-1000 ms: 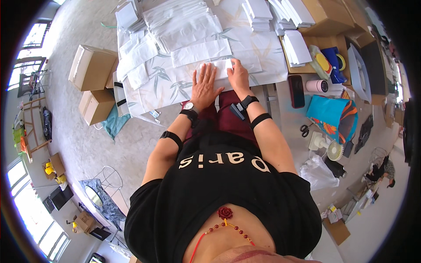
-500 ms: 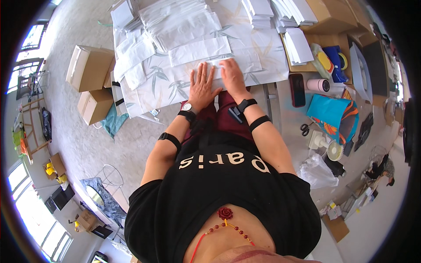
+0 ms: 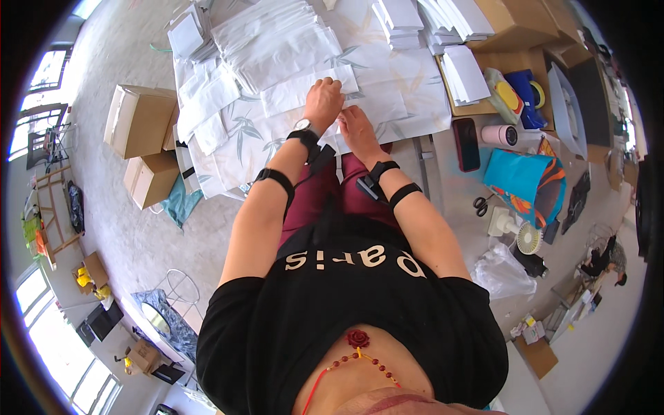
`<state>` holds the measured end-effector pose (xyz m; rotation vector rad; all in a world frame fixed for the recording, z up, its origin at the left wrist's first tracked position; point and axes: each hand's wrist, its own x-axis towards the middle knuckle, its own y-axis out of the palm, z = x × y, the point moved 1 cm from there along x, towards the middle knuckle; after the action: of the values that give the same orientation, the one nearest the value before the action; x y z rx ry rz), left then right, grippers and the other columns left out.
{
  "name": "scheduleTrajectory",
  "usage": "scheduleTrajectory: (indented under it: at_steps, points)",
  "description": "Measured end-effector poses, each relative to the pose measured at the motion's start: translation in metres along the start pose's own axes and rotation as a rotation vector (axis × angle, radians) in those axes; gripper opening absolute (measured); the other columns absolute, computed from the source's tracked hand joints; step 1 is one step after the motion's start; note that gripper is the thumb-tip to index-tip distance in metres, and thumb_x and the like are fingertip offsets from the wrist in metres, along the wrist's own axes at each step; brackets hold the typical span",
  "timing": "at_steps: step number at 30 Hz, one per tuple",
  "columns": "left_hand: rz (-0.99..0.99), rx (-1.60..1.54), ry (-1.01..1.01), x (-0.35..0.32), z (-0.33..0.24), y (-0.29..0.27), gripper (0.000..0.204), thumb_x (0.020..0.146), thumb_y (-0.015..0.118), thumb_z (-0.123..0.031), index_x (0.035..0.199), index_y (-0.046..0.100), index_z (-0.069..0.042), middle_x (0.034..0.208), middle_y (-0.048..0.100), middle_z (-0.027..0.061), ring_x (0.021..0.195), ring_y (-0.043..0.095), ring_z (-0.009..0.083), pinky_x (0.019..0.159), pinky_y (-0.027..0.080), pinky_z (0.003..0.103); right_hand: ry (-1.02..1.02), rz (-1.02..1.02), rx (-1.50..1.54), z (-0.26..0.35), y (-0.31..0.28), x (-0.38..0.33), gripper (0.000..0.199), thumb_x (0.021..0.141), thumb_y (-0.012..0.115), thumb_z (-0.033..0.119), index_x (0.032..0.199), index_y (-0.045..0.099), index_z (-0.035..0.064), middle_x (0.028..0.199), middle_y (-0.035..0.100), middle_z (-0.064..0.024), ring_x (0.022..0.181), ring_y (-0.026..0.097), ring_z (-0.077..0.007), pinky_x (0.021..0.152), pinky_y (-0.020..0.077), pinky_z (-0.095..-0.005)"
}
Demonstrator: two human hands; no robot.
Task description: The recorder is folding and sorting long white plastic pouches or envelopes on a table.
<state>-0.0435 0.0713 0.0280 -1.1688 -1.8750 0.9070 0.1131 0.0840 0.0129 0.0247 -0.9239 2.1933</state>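
Observation:
My left hand (image 3: 324,105) is closed, fingers curled, over the lower edge of a flat white strip (image 3: 290,95) lying on the table. Just right of it and lower, my right hand (image 3: 359,131) has its fingertips pinched together close to my left wrist. Whatever the fingers hold is too small or hidden to make out. A thin whitish sheet (image 3: 387,105) lies to the right of both hands. Beyond the strip is a large pile of flat white sleeves (image 3: 266,45), with more white pieces (image 3: 207,100) to its left.
Patterned tablecloth (image 3: 259,149) covers the table. Stacks of white cards (image 3: 465,76) stand at the right, beside an open carton (image 3: 515,59) with tape rolls. A phone (image 3: 467,144) and a pink bottle (image 3: 499,134) lie right of the table. Cardboard boxes (image 3: 138,124) stand left.
My left hand has gone from lying flat with spread fingers to curled, and has moved up and slightly right. My right hand has drawn down toward me, its fingers now pinched.

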Motion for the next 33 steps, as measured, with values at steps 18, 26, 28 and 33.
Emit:
scheduleTrajectory:
  at_steps: [18, 26, 28, 33]
  points:
    - [-0.035, -0.373, -0.225, 0.020, 0.034, 0.019, 0.016, 0.079, 0.073, -0.018, 0.083, 0.075, -0.004, 0.083, 0.073, 0.0146, 0.076, 0.072, 0.0300, 0.073, 0.058, 0.038, -0.003, -0.013, -0.045, -0.002, 0.001, -0.001, 0.013, 0.093, 0.063, 0.007, 0.106, 0.061, 0.0046, 0.106, 0.062, -0.0159, 0.105, 0.060, -0.0369, 0.095, 0.0510, -0.0461]
    - [-0.185, -0.737, -0.440, -0.002, 0.076, -0.008, 0.019, 0.089, 0.073, -0.015, 0.101, 0.077, 0.000, 0.086, 0.075, 0.0066, 0.078, 0.069, 0.0131, 0.076, 0.055, 0.029, -0.024, -0.026, -0.027, -0.002, 0.005, -0.001, 0.014, 0.090, 0.064, 0.005, 0.104, 0.062, 0.0046, 0.104, 0.060, -0.0155, 0.103, 0.060, -0.0371, 0.093, 0.0513, -0.0463]
    - [-0.229, -1.002, -0.524, -0.016, 0.080, -0.028, 0.021, 0.094, 0.071, -0.015, 0.105, 0.074, 0.002, 0.089, 0.072, 0.0025, 0.081, 0.065, 0.0108, 0.077, 0.053, 0.027, -0.002, -0.028, -0.034, -0.006, 0.005, -0.004, 0.015, 0.089, 0.065, 0.004, 0.104, 0.062, 0.0045, 0.105, 0.060, -0.0156, 0.103, 0.060, -0.0372, 0.092, 0.0513, -0.0460]
    - [-0.525, -1.024, -0.409, -0.058, 0.101, -0.107, 0.008, 0.097, 0.068, -0.005, 0.103, 0.070, 0.000, 0.091, 0.070, 0.0008, 0.082, 0.062, 0.0075, 0.076, 0.049, 0.023, -0.002, -0.005, -0.055, -0.007, 0.008, -0.003, 0.019, 0.088, 0.065, 0.003, 0.106, 0.062, 0.0052, 0.108, 0.060, -0.0161, 0.105, 0.060, -0.0375, 0.094, 0.0511, -0.0458]
